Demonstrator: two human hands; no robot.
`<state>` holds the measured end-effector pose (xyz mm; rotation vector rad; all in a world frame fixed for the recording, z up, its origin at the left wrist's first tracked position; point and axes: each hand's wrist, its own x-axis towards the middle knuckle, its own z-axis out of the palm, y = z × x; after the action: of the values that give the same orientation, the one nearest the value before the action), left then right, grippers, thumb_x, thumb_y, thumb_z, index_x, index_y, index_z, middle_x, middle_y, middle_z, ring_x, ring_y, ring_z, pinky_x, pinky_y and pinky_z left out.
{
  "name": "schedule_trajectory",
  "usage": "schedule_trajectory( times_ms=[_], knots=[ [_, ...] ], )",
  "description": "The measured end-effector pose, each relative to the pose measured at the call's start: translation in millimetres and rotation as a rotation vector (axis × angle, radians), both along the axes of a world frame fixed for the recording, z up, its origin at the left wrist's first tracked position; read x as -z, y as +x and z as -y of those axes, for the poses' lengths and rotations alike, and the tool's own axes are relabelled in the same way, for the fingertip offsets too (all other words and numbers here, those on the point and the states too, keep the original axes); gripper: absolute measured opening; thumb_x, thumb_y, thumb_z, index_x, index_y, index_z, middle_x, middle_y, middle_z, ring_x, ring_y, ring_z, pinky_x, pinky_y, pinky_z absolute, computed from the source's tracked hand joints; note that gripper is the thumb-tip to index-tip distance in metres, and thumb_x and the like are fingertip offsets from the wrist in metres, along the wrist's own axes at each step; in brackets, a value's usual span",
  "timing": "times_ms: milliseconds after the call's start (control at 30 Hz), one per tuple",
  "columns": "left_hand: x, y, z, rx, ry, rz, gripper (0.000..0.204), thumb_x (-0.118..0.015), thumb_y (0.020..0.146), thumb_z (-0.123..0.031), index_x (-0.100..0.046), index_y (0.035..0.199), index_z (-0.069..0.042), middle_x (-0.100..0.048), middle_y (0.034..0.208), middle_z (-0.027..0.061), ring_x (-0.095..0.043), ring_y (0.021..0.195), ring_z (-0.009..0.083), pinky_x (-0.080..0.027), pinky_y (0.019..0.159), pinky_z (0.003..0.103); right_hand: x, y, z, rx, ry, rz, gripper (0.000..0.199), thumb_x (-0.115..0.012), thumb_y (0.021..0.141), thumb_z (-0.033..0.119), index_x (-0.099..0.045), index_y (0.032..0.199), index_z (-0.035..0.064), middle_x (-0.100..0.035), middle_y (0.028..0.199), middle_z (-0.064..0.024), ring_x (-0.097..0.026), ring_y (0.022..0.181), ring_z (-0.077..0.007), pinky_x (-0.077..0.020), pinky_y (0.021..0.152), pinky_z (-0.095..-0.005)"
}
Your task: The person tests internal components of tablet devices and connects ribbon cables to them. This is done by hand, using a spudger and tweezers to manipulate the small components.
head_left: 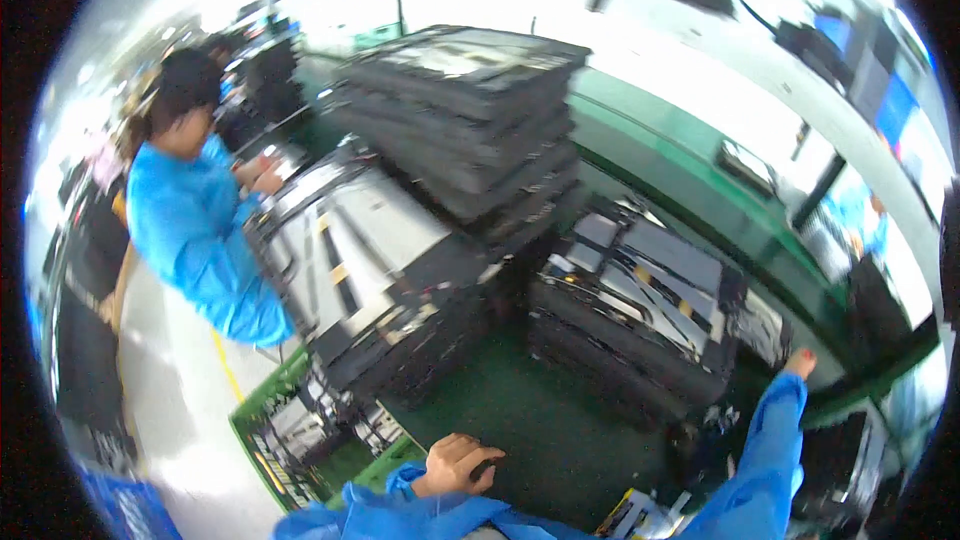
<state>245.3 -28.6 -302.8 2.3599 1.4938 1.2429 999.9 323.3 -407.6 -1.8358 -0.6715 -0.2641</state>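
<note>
My left hand (458,463) is low over the dark green bench top (560,420), its fingers curled. A small dark thing shows between thumb and fingers, too blurred to name. My right arm, in a blue sleeve, stretches out to the right. Its hand (803,362) is beside a crumpled, shiny clear-grey bundle (760,328), and I cannot tell whether it touches it. The fingers of that hand are smeared. Between my hands and farther off, a stack of black trays (625,350) carries flat grey panels (665,265) and thin strips.
Another tray stack (400,330) with pale flat parts stands left, a taller one (460,120) behind. A green crate (290,440) of small parts sits lower left. A co-worker in blue (195,220) works at left. Metallic parts (645,515) lie at the near edge.
</note>
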Motion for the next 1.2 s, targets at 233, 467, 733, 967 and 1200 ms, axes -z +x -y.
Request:
schedule_trajectory(
  times_ms=[233,467,733,967,1200],
  knots=[
    [9,0,-1,0.072,0.024,0.085,0.024,-0.066,0.070,-0.016,-0.065,0.093,-0.014,-0.059,0.071,0.0065,-0.058,0.065,0.0234,-0.047,0.061,0.035,-102,-73,-8,-0.672,0.538,0.037,0.014,-0.053,0.085,0.009,-0.054,0.100,0.0091,-0.062,0.115,-0.0117,-0.057,0.100,-0.0226,-0.0430,0.085,-0.0354],
    [7,0,1,0.065,0.088,0.129,0.011,-0.064,0.072,-0.013,-0.063,0.083,-0.012,-0.060,0.071,0.0050,-0.057,0.064,0.0237,-0.047,0.061,0.036,-197,-210,105,-0.980,0.187,-0.270,0.004,-0.056,0.088,0.010,-0.056,0.091,0.0105,-0.060,0.090,0.0007,-0.054,0.083,-0.0083,-0.0380,0.078,-0.0212],
    [9,4,-4,0.021,0.032,0.076,0.008,-0.062,0.067,-0.012,-0.063,0.074,-0.015,-0.059,0.064,0.0044,-0.058,0.060,0.0251,-0.045,0.057,0.039,-178,-282,228,-1.100,-0.075,-0.521,0.016,-0.060,0.091,0.017,-0.058,0.104,0.0085,-0.058,0.105,0.0005,-0.053,0.093,-0.0076,-0.0419,0.085,-0.0220],
    [12,3,-6,0.093,0.072,0.059,0.019,-0.061,0.067,-0.005,-0.065,0.084,-0.011,-0.055,0.064,0.0068,-0.054,0.059,0.0262,-0.042,0.056,0.037,-132,-306,228,-0.897,0.023,-0.545,0.023,-0.063,0.086,0.017,-0.050,0.103,0.0076,-0.056,0.101,-0.0033,-0.051,0.094,-0.0113,-0.0396,0.086,-0.0259],
    [12,2,-8,0.101,0.037,0.018,0.017,-0.060,0.069,-0.003,-0.065,0.083,-0.010,-0.058,0.068,0.0073,-0.056,0.063,0.0262,-0.044,0.061,0.037,-119,-298,219,-0.938,-0.055,-0.925,0.017,-0.056,0.093,0.019,-0.052,0.105,0.0087,-0.061,0.114,-0.0108,-0.053,0.102,-0.0169,-0.0369,0.095,-0.0293]
  ],
)
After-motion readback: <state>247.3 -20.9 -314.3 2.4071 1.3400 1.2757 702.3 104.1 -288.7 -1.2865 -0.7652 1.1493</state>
